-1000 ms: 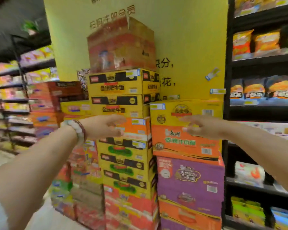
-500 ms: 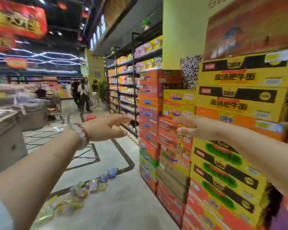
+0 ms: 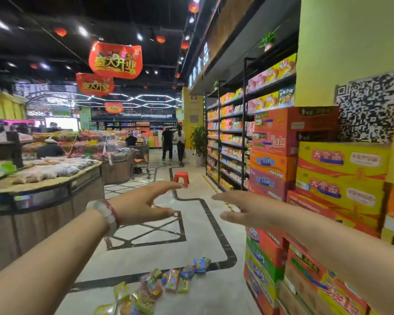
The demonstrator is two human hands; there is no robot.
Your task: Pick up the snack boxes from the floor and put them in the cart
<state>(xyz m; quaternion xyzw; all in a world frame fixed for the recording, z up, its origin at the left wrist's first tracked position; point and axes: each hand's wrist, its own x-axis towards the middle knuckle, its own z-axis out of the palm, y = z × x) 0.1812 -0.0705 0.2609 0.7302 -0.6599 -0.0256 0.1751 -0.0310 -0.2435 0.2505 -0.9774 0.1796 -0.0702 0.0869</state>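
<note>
Snack boxes on floor, well below both empty outstretched hands.

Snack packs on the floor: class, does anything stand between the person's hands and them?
Nothing visible does. The left hand and right hand are held out open above bare floor, and the snack packs lie loose below them, beside the stacked cartons. No cart shows nearby.
</note>
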